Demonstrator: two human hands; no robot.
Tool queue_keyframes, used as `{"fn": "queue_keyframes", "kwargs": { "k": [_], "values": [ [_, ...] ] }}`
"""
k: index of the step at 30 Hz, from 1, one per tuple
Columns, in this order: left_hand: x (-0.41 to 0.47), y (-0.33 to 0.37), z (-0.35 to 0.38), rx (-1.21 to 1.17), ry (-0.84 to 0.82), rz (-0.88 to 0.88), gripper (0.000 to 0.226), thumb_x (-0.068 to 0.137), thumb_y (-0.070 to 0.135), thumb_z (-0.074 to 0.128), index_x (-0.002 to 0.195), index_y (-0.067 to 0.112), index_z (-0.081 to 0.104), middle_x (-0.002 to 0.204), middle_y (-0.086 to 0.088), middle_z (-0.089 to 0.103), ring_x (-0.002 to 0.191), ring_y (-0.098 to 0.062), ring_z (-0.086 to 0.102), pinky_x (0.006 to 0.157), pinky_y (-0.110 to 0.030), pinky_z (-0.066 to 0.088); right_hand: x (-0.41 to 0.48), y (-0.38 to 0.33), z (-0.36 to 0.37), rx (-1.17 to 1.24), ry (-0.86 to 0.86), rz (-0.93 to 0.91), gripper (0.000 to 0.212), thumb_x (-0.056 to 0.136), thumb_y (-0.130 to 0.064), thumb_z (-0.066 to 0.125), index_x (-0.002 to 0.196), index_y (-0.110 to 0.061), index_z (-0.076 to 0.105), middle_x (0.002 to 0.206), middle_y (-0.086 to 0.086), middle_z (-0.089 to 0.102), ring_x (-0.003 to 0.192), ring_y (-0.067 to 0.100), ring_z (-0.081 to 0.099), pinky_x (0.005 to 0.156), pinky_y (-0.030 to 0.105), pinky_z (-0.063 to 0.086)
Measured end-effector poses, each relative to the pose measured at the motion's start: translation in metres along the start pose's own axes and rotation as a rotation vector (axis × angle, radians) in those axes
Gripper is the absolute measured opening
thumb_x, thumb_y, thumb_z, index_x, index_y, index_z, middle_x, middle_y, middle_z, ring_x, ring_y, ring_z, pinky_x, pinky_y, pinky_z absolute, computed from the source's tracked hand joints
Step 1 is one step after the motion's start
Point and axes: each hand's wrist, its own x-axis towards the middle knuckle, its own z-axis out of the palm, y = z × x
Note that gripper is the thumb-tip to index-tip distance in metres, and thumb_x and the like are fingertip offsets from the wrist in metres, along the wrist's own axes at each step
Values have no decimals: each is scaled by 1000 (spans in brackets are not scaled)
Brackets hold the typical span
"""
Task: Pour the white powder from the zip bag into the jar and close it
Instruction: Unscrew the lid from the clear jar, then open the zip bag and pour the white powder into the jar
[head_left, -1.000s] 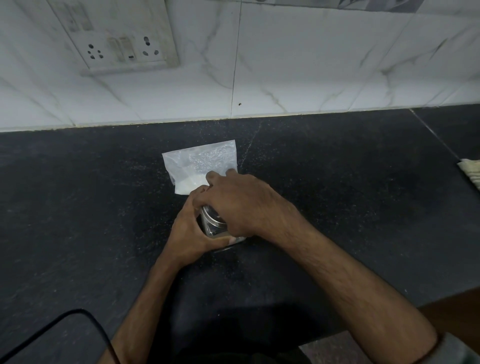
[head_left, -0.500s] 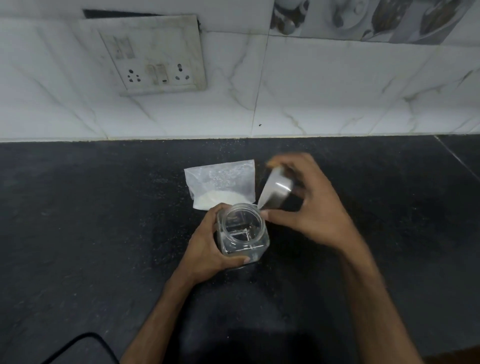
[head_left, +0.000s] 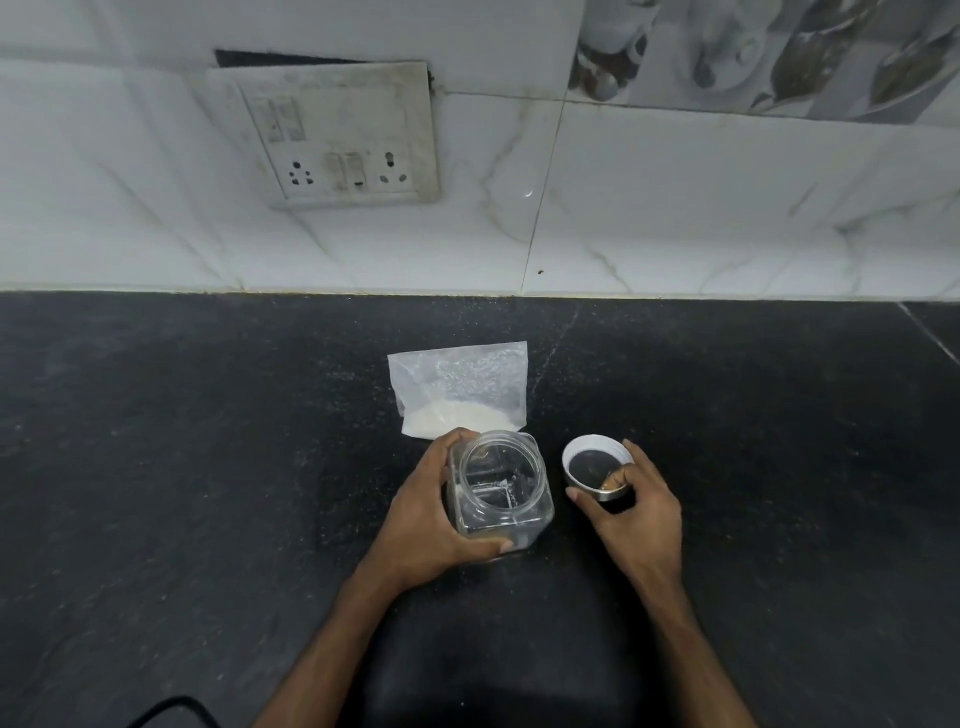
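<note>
A clear, square-sided jar (head_left: 501, 486) stands open and empty on the black counter. My left hand (head_left: 431, 519) wraps around its left side and front. Just behind the jar lies a clear zip bag (head_left: 460, 387) with white powder gathered at its near end. To the right of the jar, the round lid (head_left: 597, 467) rests upside down on the counter, its dark inside facing up. My right hand (head_left: 631, 512) holds the lid by its rim, one fingertip inside it.
The black stone counter (head_left: 208, 467) runs to a white marble-tiled wall with a switch and socket plate (head_left: 343, 140). A black cable (head_left: 171, 709) loops in at the bottom left edge.
My right hand took the lid off the jar, carried it to the right and set it upside down on the counter. The left hand kept hold of the jar.
</note>
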Motion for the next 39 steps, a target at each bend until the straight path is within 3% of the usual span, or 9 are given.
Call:
{"fn": "queue_keyframes", "kwargs": {
  "k": [6,8,13,18,21,24,27,31,39],
  "values": [
    [0,0,-2,-18,-1,31,97,48,32,96,129,36,44,122,14,62,116,-10,61,100,-43,50,3,1,-2,-192,-70,37,37,61,-36,91,68,-30,55,144,4,55,137,21,48,112,57,29],
    [0,2,-2,-22,1,47,94,49,30,96,127,41,45,122,14,62,115,-10,62,99,-42,50,5,-13,-6,-213,-45,81,31,63,-42,89,72,-27,63,146,3,52,141,21,41,113,55,21],
    [0,6,-2,-40,-10,68,93,49,30,96,127,43,45,124,15,62,117,-9,61,100,-42,49,55,-97,-18,85,-8,7,43,78,-59,69,96,-21,66,94,-11,68,99,15,67,87,34,51],
    [-3,12,-5,-80,-71,53,109,47,37,98,134,51,35,132,19,57,123,-4,57,104,-38,47,115,-136,25,-15,-416,216,74,87,-76,41,131,-18,47,128,6,59,116,27,58,94,41,44],
    [-2,8,-24,-72,-193,6,142,42,58,93,151,46,3,151,25,33,139,6,33,114,-27,31,130,-137,49,81,-458,292,63,87,-74,45,111,-15,53,120,5,61,107,23,59,93,42,47],
    [23,-8,-58,-92,-6,-34,117,60,84,63,153,35,12,154,20,31,142,3,29,118,-30,26,137,-135,63,220,-382,319,46,87,-64,57,80,-19,48,95,1,61,89,19,58,86,39,50],
    [66,-15,-85,12,226,-234,86,79,81,44,146,28,36,142,5,50,129,-14,51,108,-33,40,139,-135,66,296,-294,337,36,88,-50,66,90,-15,57,101,2,64,94,20,60,76,31,43],
    [114,-19,-93,-138,92,-472,50,96,63,32,129,30,48,115,-5,66,100,-23,65,82,-33,51,142,-138,66,393,-216,332,28,90,-39,69,94,-11,68,96,-1,67,94,18,61,78,27,41],
    [143,-4,-98,-364,256,-291,19,97,28,59,109,18,70,100,-2,75,90,-19,69,70,-26,52,140,-136,44,533,-272,191,40,86,-20,75,122,-21,57,79,5,77,85,17,74,88,37,55]
  ]
}}
